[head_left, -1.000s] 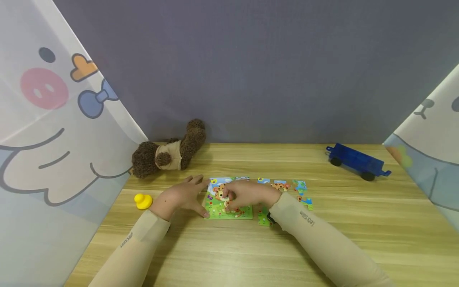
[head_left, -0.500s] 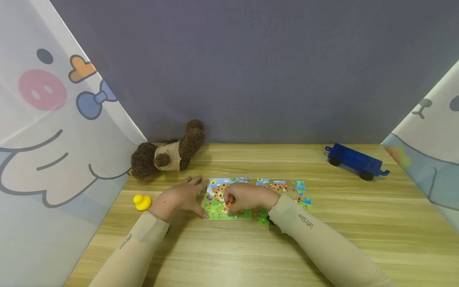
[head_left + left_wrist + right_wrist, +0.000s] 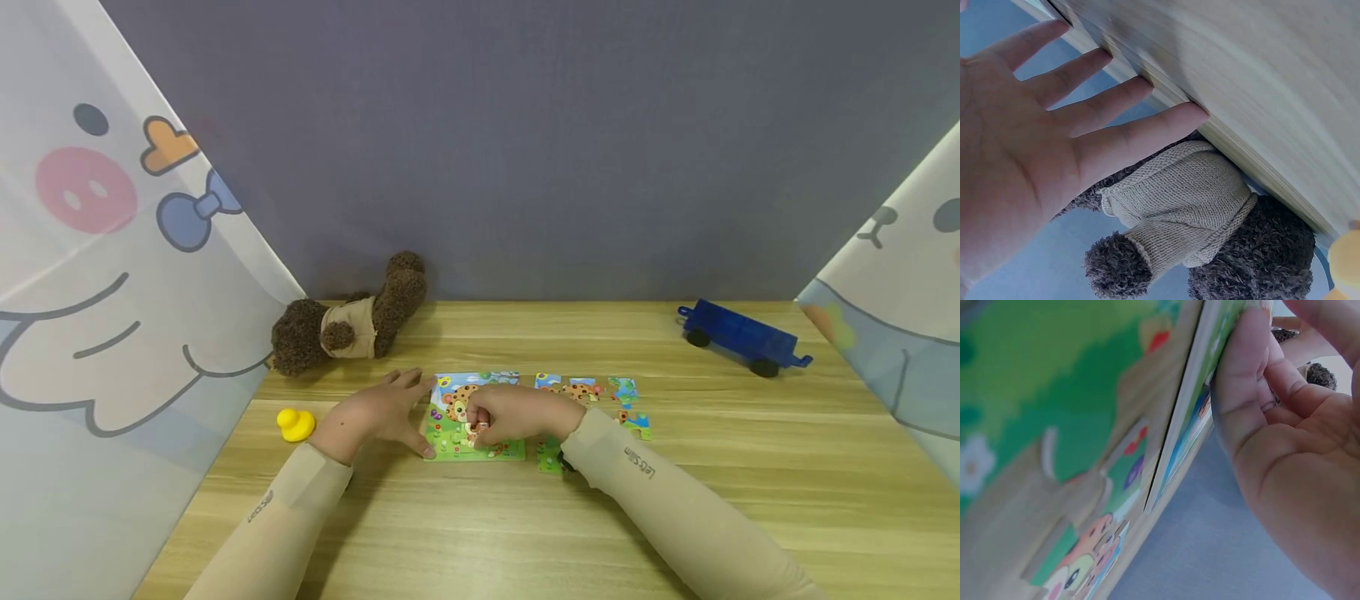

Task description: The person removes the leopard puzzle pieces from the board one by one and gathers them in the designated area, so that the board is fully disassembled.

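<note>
A square puzzle board point(image 3: 450, 450) printed with a spotted leopard cub lies flat on the table between the two hands. The left hand point(image 3: 378, 417), fingers spread, rests at the board's left side with its thumb at the lower left corner. In the left wrist view that hand's palm point(image 3: 1010, 144) faces the camera and holds nothing. Over the middle of the board, the right hand point(image 3: 525, 408) has curled fingers. Its thumb and forefinger pinch a small puzzle piece point(image 3: 483, 426), mostly hidden by the fingers. Loose puzzle pieces point(image 3: 581, 390) lie under and beyond the right forearm.
A brown teddy bear point(image 3: 352, 329) in a beige top lies at the back left. A yellow rubber duck point(image 3: 296, 425) stands left of the left wrist. At the back right is a blue toy wagon point(image 3: 742, 335). A grey wall point(image 3: 525, 150) closes off the table's far edge.
The right fingertips have shifted only slightly over the board. The left hand keeps its place, and the whole view has drifted a little to the left.
</note>
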A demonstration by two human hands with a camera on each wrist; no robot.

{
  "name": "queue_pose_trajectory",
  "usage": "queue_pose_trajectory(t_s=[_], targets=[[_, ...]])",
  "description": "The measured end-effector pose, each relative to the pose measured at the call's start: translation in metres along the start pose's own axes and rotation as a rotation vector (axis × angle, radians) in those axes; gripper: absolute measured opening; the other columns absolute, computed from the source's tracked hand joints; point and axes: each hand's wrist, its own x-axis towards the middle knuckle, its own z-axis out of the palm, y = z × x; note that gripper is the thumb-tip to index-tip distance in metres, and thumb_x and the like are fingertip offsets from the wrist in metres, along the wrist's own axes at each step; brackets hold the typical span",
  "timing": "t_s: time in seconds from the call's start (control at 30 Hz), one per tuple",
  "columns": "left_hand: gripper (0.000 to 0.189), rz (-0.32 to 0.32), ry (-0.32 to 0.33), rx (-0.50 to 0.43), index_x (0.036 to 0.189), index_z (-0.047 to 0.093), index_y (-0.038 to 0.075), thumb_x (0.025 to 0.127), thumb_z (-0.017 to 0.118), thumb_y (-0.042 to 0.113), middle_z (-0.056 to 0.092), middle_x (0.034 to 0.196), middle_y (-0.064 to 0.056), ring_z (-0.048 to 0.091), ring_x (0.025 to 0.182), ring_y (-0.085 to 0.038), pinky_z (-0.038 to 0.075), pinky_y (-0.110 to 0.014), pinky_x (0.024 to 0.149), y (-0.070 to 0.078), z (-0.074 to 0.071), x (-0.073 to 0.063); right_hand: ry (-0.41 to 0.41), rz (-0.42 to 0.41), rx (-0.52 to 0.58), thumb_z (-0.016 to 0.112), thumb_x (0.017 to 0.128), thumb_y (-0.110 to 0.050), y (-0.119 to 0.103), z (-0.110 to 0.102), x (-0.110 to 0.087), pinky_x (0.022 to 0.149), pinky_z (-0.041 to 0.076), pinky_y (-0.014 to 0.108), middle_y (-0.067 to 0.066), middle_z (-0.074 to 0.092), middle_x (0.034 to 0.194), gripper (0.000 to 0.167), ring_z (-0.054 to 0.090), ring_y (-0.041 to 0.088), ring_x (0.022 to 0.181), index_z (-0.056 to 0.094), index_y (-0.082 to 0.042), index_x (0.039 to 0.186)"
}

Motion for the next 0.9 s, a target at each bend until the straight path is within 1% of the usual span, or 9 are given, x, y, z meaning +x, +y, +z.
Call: queue_pose_trajectory(t_s=[0.3,0.47,0.57,0.7,0.9], targets=[[0.129,0.0,-0.001,0.009,0.172,0.026,0.018,0.072,0.094,0.062,0.017,0.18,-0.021,0.017,0.163,-0.057,0.03,-0.081,0.123,0.0,0.0,-0.001,-0.006,-0.079,-0.033,0.071,0.104,-0.019,0.004,-0.002,-0.002,0.077,0.05,0.022,-0.005,0.062,0.1,0.006,0.055,0.007,0.085,0.068,-0.017,0.109],[0.128,0.0,-0.003,0.006,0.172,0.026,0.018,0.072,0.094,0.062,0.016,0.18,-0.021,0.016,0.163,-0.057,0.03,-0.081,0.123,0.001,-0.001,-0.001,-0.023,-0.076,-0.031,0.067,0.108,-0.025,0.004,-0.002,-0.004,0.079,0.052,0.022,-0.008,0.063,0.103,0.005,0.057,0.004,0.087,0.069,-0.02,0.109],[0.128,0.001,-0.005,0.004,0.172,0.026,0.018,0.072,0.094,0.061,0.016,0.18,-0.021,0.016,0.163,-0.057,0.03,-0.08,0.123,0.002,-0.002,-0.002,-0.036,-0.08,-0.022,0.063,0.11,-0.026,0.004,-0.002,-0.005,0.076,0.052,0.022,-0.009,0.064,0.099,0.008,0.056,0.003,0.081,0.069,-0.021,0.107],[0.128,0.005,-0.004,0.003,0.172,0.026,0.017,0.072,0.094,0.06,0.016,0.18,-0.021,0.016,0.163,-0.057,0.03,-0.081,0.123,0.002,-0.002,-0.002,-0.044,-0.086,-0.001,0.059,0.112,-0.024,0.003,-0.003,-0.006,0.072,0.048,0.021,-0.008,0.062,0.09,0.01,0.05,0.003,0.072,0.067,-0.022,0.106],[0.127,0.013,-0.004,0.003,0.172,0.026,0.018,0.073,0.094,0.061,0.015,0.18,-0.021,0.015,0.163,-0.057,0.029,-0.08,0.124,0.001,-0.001,-0.002,-0.068,-0.063,0.063,0.056,0.113,-0.024,0.002,-0.007,-0.013,0.066,0.045,0.022,-0.005,0.06,0.087,0.012,0.047,0.007,0.065,0.064,-0.02,0.104]])
